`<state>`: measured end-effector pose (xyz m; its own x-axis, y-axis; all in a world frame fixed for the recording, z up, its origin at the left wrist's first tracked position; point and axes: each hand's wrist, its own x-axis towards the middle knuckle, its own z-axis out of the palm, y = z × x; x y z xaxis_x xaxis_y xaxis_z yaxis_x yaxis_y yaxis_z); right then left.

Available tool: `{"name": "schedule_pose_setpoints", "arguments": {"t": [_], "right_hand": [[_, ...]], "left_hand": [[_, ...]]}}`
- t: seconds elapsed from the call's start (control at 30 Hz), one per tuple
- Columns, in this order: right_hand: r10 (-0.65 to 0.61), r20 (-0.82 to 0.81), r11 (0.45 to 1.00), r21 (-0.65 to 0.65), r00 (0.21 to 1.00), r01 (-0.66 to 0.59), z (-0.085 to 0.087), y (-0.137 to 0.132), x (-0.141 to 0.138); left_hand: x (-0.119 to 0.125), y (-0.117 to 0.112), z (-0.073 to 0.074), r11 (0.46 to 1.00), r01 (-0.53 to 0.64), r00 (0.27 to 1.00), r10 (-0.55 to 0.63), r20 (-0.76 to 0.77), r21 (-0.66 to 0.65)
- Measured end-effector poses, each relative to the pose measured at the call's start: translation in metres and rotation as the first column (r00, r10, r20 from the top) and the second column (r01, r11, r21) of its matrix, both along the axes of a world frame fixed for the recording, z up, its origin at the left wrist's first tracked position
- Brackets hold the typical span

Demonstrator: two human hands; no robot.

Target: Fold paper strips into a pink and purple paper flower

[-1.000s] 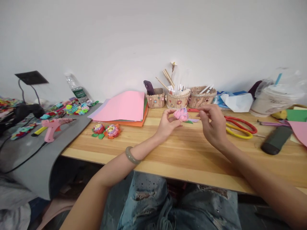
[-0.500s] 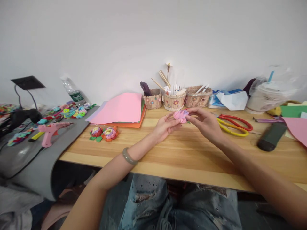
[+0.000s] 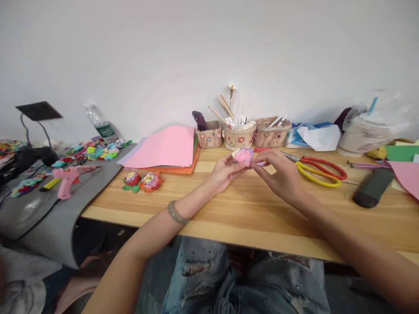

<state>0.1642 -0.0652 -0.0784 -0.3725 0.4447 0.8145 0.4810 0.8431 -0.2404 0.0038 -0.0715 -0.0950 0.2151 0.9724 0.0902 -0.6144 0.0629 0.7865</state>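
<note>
A small folded-paper flower [image 3: 244,155], pink with lilac edges and a pale yellow tip, is held above the wooden table. My left hand [image 3: 225,172] is closed around its left side and underside, with the thumb and fingers pressed to it. At the right side of the flower, my right hand [image 3: 279,172] pinches its lower edge, where a pale lilac bit of paper shows by the fingertips. The exact grip of the right fingers is partly hidden. Two finished-looking paper flowers [image 3: 150,180] with green and orange leaves lie on the table to the left.
Colored paper sheets [image 3: 166,148] lie behind the two flowers. Small wooden baskets [image 3: 240,136] line the wall. Scissors [image 3: 319,170] with red and yellow handles, a dark green object [image 3: 373,188] and a lidded cup [image 3: 363,133] are right. A pink glue gun [image 3: 68,179] lies on the grey mat left.
The flower has been turned between my hands, so its petals now point left and its yellow tip shows. My right hand has shifted slightly and grips its lower right edge.
</note>
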Motion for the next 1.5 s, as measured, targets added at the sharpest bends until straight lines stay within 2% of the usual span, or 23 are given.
{"name": "schedule_pose_setpoints", "arguments": {"t": [0.1, 0.17, 0.27, 0.33, 0.4, 0.5, 0.57, 0.63, 0.77, 0.97, 1.17, 1.3, 1.5], "right_hand": [[-0.046, 0.025, 0.997, 0.056, 0.999, 0.045, -0.002, 0.000, 0.000], [-0.124, 0.040, 0.978, 0.174, 0.991, 0.115, -0.004, 0.000, 0.000], [-0.256, 0.092, 0.892, 0.406, 0.962, 0.198, -0.006, -0.001, 0.001], [-0.297, 0.133, 0.851, 0.486, 0.946, 0.199, -0.006, -0.002, 0.001], [-0.261, 0.132, 0.882, 0.436, 0.956, 0.180, -0.005, -0.003, 0.000], [-0.120, 0.085, 0.980, 0.171, 0.989, 0.104, -0.002, -0.002, -0.001], [-0.052, 0.071, 0.998, 0.029, 0.996, 0.050, -0.002, -0.001, -0.001], [-0.024, 0.070, 1.000, 0.003, 0.997, 0.024, -0.002, 0.000, -0.001], [-0.031, 0.066, 0.997, 0.073, 0.997, 0.026, -0.002, -0.001, 0.000], [0.006, 0.032, 0.994, -0.113, 0.999, -0.003, 0.004, -0.002, 0.000], [-0.009, 0.092, 0.999, -0.030, 0.996, 0.012, 0.002, 0.000, 0.000], [-0.082, 0.126, 0.994, 0.077, 0.989, 0.073, -0.002, 0.001, 0.000], [-0.113, 0.128, 0.980, 0.179, 0.985, 0.090, -0.005, 0.003, 0.001]], "left_hand": [[0.002, -0.002, 0.002, 0.999, -0.025, 0.999, 0.024, -0.036, -0.024], [0.003, -0.004, 0.003, 0.999, -0.032, 0.999, 0.031, -0.045, -0.018], [0.005, -0.005, 0.002, 1.000, -0.029, 0.999, 0.029, -0.038, -0.010], [0.005, -0.005, 0.001, 1.000, -0.016, 0.999, 0.016, -0.031, -0.014], [0.005, -0.004, 0.001, 1.000, -0.004, 1.000, 0.004, -0.026, -0.015], [0.004, -0.004, 0.002, 1.000, -0.019, 0.999, 0.019, -0.042, -0.015], [0.004, -0.003, 0.003, 0.999, -0.044, 0.997, 0.044, -0.058, -0.011], [0.004, -0.003, 0.003, 0.998, -0.064, 0.996, 0.064, -0.069, -0.002], [0.005, -0.004, 0.004, 0.998, -0.067, 0.995, 0.067, -0.079, 0.005], [0.003, -0.003, 0.002, 0.996, -0.087, 0.991, 0.087, -0.100, 0.009], [0.003, -0.001, -0.001, 0.994, -0.096, 0.984, 0.102, -0.143, 0.051], [0.003, -0.001, -0.002, 0.996, -0.071, 0.988, 0.077, -0.134, 0.048], [0.003, -0.002, 0.001, 0.999, -0.043, 0.993, 0.044, -0.110, 0.006]]}}
